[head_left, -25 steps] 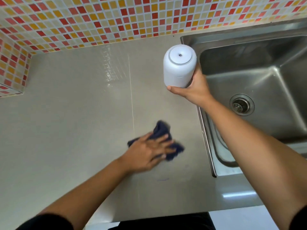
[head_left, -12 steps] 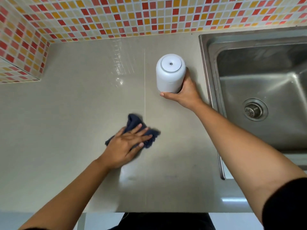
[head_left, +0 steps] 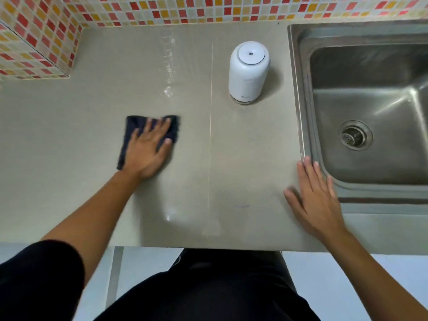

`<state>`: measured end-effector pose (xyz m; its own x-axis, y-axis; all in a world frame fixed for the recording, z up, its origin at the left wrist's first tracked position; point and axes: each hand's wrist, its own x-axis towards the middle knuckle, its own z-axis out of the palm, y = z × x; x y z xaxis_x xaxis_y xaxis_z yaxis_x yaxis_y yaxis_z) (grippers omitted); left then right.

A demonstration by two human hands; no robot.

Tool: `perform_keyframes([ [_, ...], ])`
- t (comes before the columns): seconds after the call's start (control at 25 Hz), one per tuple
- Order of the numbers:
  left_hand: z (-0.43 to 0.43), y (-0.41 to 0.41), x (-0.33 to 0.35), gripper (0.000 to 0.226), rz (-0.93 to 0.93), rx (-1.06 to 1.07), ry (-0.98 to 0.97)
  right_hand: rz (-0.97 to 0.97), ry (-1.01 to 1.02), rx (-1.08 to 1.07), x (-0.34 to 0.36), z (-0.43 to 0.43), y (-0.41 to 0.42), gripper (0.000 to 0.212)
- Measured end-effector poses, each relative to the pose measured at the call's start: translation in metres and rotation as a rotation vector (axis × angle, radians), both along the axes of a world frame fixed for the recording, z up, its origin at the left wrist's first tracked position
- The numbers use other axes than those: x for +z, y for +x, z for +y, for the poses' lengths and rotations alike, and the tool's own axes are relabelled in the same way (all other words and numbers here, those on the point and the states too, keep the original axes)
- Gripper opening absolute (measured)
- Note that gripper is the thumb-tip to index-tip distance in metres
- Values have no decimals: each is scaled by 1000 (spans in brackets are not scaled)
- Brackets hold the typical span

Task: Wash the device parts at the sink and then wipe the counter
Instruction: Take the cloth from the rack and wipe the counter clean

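A white cylindrical device with a small hole in its round top stands upright on the grey counter, just left of the steel sink. My left hand lies flat on a dark blue cloth, pressing it on the counter's left half. My right hand rests flat with fingers spread on the counter by the sink's front left rim, holding nothing.
A red, orange and white mosaic wall runs behind the counter, with a tiled block jutting out at the far left. The sink's drain sits in the basin. The counter's front edge is close to my body.
My right hand has let go of the white device, which now stands on the counter, and dropped back near the sink rim. My left hand has slid the cloth further left.
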<state>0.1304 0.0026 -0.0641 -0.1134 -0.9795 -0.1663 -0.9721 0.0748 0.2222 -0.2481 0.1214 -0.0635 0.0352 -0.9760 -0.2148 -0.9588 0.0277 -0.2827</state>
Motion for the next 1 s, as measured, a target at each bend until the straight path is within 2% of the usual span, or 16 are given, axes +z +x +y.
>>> perform_keyframes([
  [0.08, 25, -67, -7, 72, 74, -122, 11, 92, -18, 31, -4, 27, -9, 86],
  [0.2, 115, -142, -11, 56, 138, -400, -43, 129, -17, 83, -5, 43, -15, 86],
  [0.28, 170, -141, -11, 47, 151, -574, -74, 155, -4, 140, -5, 52, -25, 87],
  [0.36, 190, -106, -10, 45, 120, -657, -81, 184, 17, 197, -4, 61, -39, 90],
  [0.44, 178, -76, -11, 46, 53, -590, -113, 206, 25, 215, -2, 70, -46, 92],
  [0.48, 162, -75, -10, 48, 46, -484, -106, 206, 21, 212, -2, 73, -49, 93],
  [0.56, 121, -104, -8, 51, 44, -212, -105, 193, 21, 204, -2, 71, -48, 95],
  [0.64, 94, -161, -10, 50, 78, -105, -87, 178, 2, 214, -1, 73, -49, 98],
  [0.72, 95, -211, -12, 48, 117, -257, -105, 175, -23, 235, -1, 72, -50, 102],
  [0.8, 134, -227, -18, 47, 103, -485, -163, 175, -35, 241, -2, 72, -50, 104],
  [0.84, 161, -220, -20, 45, 95, -575, -182, 171, -42, 236, -3, 72, -51, 105],
  [0.92, 202, -183, -14, 43, 98, -644, -102, 174, -41, 244, -4, 72, -52, 107],
  [1.0, 207, -132, -12, 46, 77, -591, -134, 158, -49, 270, -4, 72, -55, 104],
])
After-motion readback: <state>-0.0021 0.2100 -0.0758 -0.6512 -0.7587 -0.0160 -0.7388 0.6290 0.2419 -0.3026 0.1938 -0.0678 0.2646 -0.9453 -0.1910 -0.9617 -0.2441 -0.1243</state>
